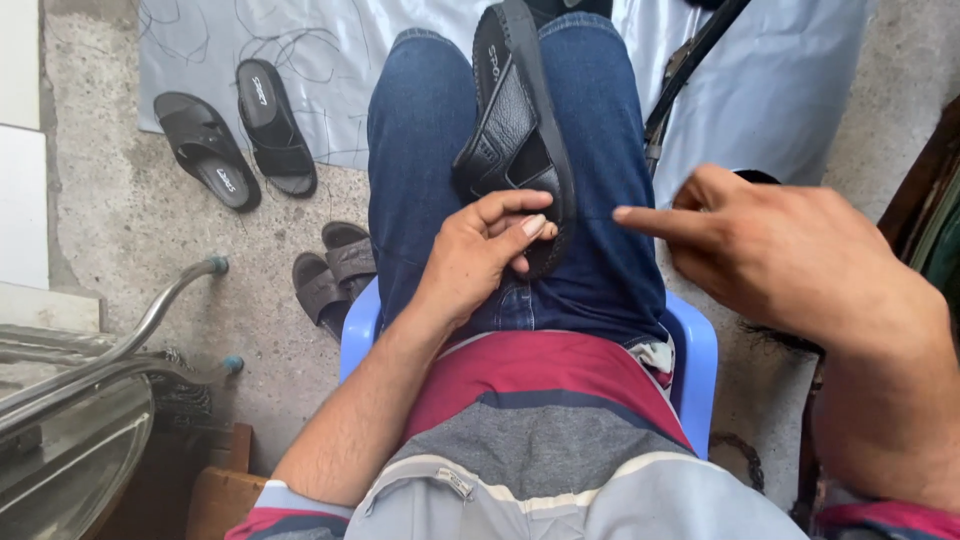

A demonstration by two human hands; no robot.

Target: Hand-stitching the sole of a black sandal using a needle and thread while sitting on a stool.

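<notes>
On the lap, left hand (480, 250) apparently grips sandal (515, 120)

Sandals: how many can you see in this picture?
5. One black sandal lies on the lap, its heel end held by the left hand. Two black sandals lie on the floor, upper left. Two grey sandals are beside the blue chair. Others may be hidden.
</notes>
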